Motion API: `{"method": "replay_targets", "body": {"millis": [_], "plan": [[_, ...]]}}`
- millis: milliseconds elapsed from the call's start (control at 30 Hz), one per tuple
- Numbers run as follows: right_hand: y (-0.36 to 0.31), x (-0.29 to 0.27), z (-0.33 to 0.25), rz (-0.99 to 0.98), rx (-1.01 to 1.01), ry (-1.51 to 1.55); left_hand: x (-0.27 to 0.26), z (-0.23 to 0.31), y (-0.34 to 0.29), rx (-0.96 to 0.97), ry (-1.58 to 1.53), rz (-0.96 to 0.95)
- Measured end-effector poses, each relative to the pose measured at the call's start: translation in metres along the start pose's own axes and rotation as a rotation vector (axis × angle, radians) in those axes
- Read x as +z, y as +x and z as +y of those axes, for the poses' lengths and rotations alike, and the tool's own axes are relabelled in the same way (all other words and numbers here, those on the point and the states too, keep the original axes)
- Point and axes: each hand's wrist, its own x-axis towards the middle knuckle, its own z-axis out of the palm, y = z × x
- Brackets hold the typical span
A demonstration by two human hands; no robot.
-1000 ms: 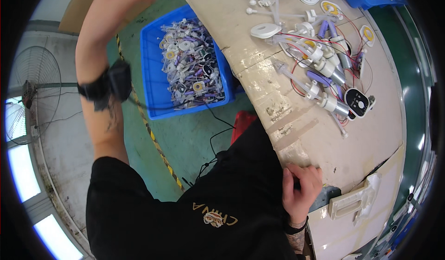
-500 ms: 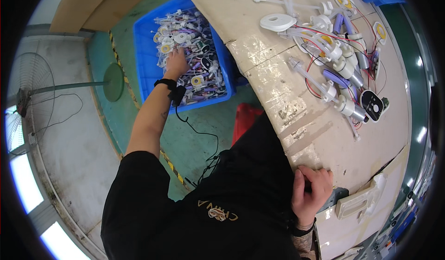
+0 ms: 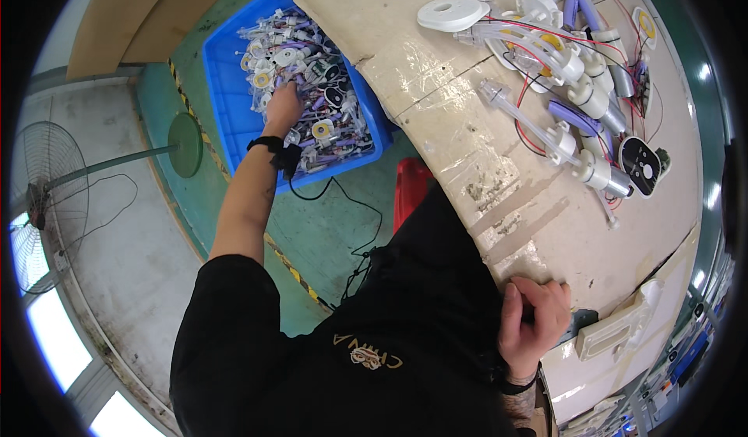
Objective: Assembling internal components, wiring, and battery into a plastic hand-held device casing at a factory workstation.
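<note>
My left hand (image 3: 284,108) is down in a blue plastic bin (image 3: 220,118) full of small pump assemblies (image 3: 319,142). Its fingers are drawn together among the parts, and whatever they grip is hidden. These parts show white housings, clear tubes, purple cells and yellow-centred discs. On the table's near edge rests my right hand (image 3: 538,320), loosely curled with nothing in it. Further along the table lies a pile of similar assemblies with silver motors (image 3: 621,181), purple battery cells (image 3: 575,118), red and black wires, a black oval panel (image 3: 640,166) and a white oval cover (image 3: 453,14).
The bin stands beside the worn, taped table (image 3: 444,125). A red stool (image 3: 411,190) is partly under the table edge. To the left is a standing fan (image 3: 48,188) with a round green base (image 3: 185,145). Cardboard (image 3: 140,20) leans behind. A black cable (image 3: 354,203) hangs from my left wrist.
My left hand has shifted slightly within the bin, its fingers now more bunched together. The view has turned a little. My right hand stays on the table edge.
</note>
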Motion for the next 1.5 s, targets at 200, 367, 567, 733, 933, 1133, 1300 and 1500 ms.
{"method": "replay_targets", "body": {"millis": [200, 367, 567, 733, 933, 1133, 1300, 1500], "plan": [[0.003, 0.000, -0.002, 0.005, -0.006, 0.004, 0.002, -0.047, -0.025, 0.237, -0.013, 0.061], [0.002, -0.001, -0.002, -0.006, 0.006, -0.014, 0.025, -0.042, -0.036, 0.213, 0.081, 0.068], [0.001, 0.000, -0.001, -0.001, -0.002, -0.026, 0.028, -0.006, -0.036, 0.115, 0.267, 0.138], [0.002, 0.000, -0.001, 0.007, -0.010, -0.024, 0.043, -0.007, -0.016, 0.125, 0.396, 0.139], [0.001, 0.000, -0.001, 0.012, 0.008, -0.026, 0.042, -0.005, -0.011, 0.156, 0.407, 0.114], [0.003, -0.001, 0.000, -0.003, -0.007, -0.013, 0.015, -0.015, -0.001, 0.191, 0.227, 0.230], [0.002, -0.001, -0.002, -0.006, 0.015, -0.033, -0.010, -0.016, 0.034, 0.167, 0.178, 0.239], [0.003, 0.001, -0.003, -0.006, 0.025, -0.024, -0.014, 0.012, 0.041, 0.096, 0.314, 0.057]]}}
